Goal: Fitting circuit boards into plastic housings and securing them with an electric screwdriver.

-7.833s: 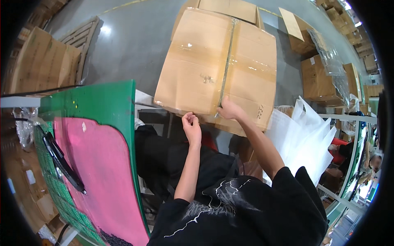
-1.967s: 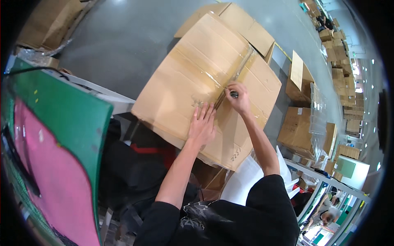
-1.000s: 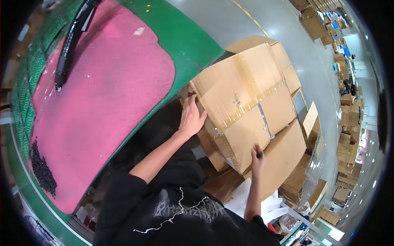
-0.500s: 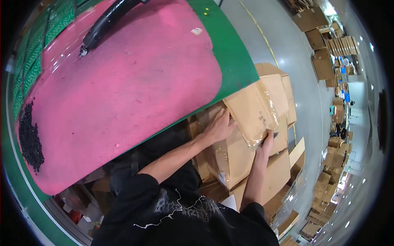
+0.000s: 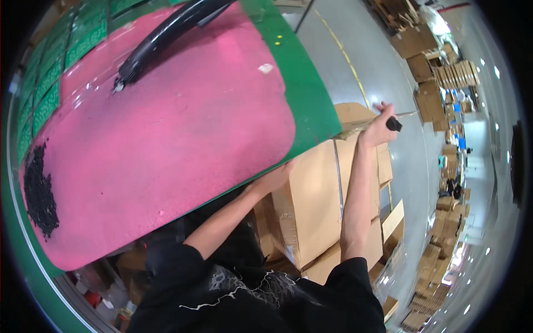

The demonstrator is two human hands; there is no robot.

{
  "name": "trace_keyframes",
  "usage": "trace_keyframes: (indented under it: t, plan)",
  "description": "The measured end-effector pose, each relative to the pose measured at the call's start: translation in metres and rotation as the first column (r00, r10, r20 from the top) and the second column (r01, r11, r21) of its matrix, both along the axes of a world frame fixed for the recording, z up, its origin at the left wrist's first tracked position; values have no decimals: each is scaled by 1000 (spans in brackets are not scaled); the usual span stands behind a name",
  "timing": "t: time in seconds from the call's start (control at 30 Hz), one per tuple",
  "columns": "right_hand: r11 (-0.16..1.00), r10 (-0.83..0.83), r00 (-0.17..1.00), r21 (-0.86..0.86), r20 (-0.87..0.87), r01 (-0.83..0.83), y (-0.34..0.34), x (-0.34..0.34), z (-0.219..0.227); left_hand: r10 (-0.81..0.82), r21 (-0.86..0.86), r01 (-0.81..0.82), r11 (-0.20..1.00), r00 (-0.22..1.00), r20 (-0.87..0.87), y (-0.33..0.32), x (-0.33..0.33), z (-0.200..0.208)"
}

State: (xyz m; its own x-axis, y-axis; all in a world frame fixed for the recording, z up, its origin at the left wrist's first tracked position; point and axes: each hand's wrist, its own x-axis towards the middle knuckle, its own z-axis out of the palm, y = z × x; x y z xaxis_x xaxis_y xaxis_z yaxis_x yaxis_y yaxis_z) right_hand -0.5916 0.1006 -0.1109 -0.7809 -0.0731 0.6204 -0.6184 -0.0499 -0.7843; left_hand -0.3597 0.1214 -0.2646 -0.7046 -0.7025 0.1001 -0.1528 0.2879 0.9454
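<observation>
A large brown cardboard carton (image 5: pixel 313 202) stands to the right of the pink-topped table, with a narrow grey seam running along its top face. My left hand (image 5: pixel 273 178) lies against the carton's upper left edge, beside the table rim; its fingertips are partly hidden there. My right hand (image 5: pixel 378 130) is raised over the carton's far right side and closed round a small tool with a black end (image 5: pixel 393 124). That tool looks like a box cutter, but no blade shows. My right forearm crosses above the carton top and covers part of it.
The green-edged table (image 5: pixel 311 105) has a pink mat (image 5: pixel 183 127), a black hose (image 5: pixel 166 39) and a pile of small black pieces (image 5: pixel 41 194). More cartons (image 5: pixel 355 114) stand beyond and below the large one. Stacked boxes (image 5: pixel 430 105) line the floor at right.
My right hand has moved up and away, off the taped cardboard, with the black tool in it. My left hand has shifted left toward the table rim. The tilted taped piece no longer covers the carton top.
</observation>
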Motion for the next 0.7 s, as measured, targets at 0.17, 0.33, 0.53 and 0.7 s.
trace_keyframes:
  t: [0.17,0.33,0.53,0.7]
  plan:
    - [954,-143,988,257,-57,153,-42,-14,9,-88,85,59,995,915,395,2,82,-34]
    - [883,-161,814,286,-558,371,-139,-28,-39,-145,127,105,986,919,366,6,92,-57]
    - [909,136,867,408,-479,83,-137,21,-123,135,285,-161,945,985,108,5,106,-88]
    - [784,333,899,613,-284,-97,-21,24,-144,-50,18,47,999,923,382,6,98,-57]
